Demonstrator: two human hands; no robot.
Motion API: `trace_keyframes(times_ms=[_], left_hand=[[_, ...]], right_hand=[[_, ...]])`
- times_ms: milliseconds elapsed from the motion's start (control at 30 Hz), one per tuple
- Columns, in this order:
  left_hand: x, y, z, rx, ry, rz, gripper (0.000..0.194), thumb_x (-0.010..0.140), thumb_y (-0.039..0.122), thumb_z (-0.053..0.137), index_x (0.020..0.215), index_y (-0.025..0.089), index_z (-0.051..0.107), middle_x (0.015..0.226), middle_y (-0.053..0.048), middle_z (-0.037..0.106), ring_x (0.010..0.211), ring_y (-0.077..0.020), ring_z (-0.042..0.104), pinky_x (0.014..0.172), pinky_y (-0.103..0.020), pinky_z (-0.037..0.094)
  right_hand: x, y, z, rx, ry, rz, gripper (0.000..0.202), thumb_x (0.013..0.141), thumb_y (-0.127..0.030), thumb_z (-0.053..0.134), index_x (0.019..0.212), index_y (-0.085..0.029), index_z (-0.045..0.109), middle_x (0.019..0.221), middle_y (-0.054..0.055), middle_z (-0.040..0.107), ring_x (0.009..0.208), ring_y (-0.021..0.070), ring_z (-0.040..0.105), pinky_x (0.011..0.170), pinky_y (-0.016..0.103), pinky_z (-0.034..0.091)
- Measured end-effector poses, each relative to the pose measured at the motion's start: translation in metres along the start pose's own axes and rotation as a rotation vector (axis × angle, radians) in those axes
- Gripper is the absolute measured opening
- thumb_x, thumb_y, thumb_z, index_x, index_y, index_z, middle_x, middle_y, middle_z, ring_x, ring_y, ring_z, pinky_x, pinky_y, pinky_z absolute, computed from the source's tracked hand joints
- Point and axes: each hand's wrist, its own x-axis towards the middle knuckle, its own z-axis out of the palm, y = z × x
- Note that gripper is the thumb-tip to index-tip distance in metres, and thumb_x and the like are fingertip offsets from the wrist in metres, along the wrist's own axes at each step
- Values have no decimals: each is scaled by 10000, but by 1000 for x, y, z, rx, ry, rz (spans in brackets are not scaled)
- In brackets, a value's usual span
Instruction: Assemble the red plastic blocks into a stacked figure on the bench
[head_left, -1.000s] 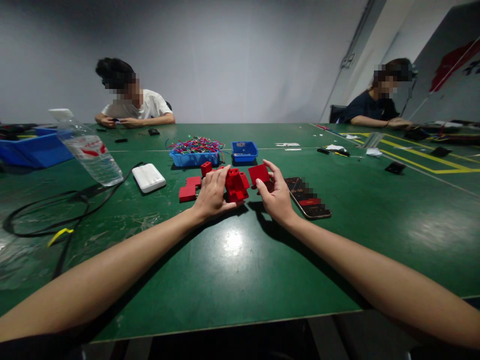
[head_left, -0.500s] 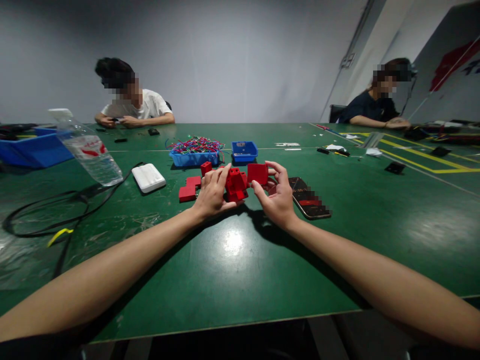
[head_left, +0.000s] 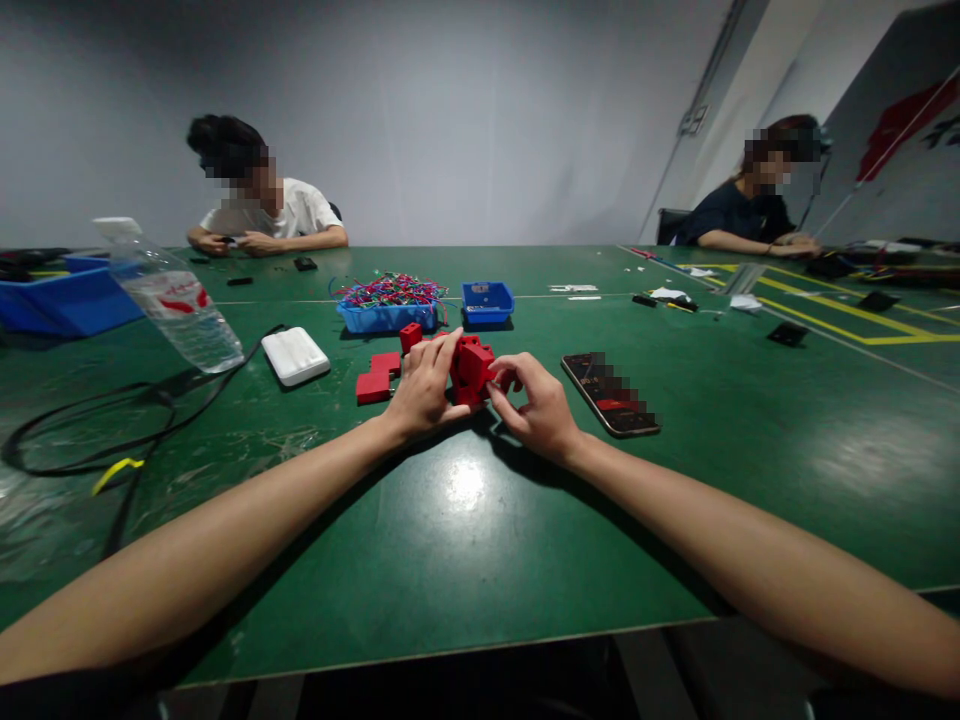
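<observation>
Just above the green table, a red plastic holder with small holes is gripped by my left hand, whose fingers lie over its left side. A red square block sits against the holder, tilted. My right hand pinches at the block's right edge with thumb and forefinger; how deep the block sits in the holder cannot be made out. Beside my left hand lie more red blocks, some with metal pins showing, and a small red piece with holes stands behind them.
A blue tray of coloured wires and a smaller blue tray stand behind my hands. A phone lies right. Leftward are a white box, a leaning water bottle and a black strap. Two people sit across the table.
My right hand has moved left with the red square block, bringing it from beside the holder up against it. My left hand has stayed around the holder.
</observation>
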Motion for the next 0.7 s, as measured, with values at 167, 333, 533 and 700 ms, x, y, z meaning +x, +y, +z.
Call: trace_keyframes(times_ms=[167, 333, 533, 700], left_hand=[[0, 2, -1, 5, 2, 10, 994, 720, 526, 697, 1494, 127, 219, 1352, -193, 466, 1171, -361, 436, 1021, -505, 364], [0, 7, -4, 29, 37, 100, 899, 751, 426, 670, 1493, 141, 248, 1363, -188, 465, 1208, -356, 433, 1033, -493, 361], [-1, 9, -4, 82, 106, 179, 810, 781, 413, 642, 1468, 136, 316, 1356, -177, 484, 1213, -337, 443, 1044, -459, 356], [-1, 9, -3, 63, 81, 133, 816, 770, 415, 635, 1468, 139, 315, 1366, -173, 480, 1215, -338, 435, 1048, -459, 344]], right_hand=[[0, -3, 0, -41, 19, 26, 147, 872, -251, 568, 1004, -197, 529, 869, 41, 591, 717, 152, 574, 690, 296, 499], [1, -3, -2, -55, 19, 50, 353, 848, -334, 617, 1156, -200, 508, 939, 63, 627, 704, 157, 579, 662, 302, 517], [1, -3, -4, -109, -58, 7, 313, 840, -248, 570, 1145, -178, 559, 1027, 98, 690, 802, 192, 659, 746, 317, 544], [-1, -5, -5, -118, -148, 4, 415, 836, -220, 529, 1248, -174, 522, 1150, 110, 690, 949, 217, 689, 848, 327, 543]])
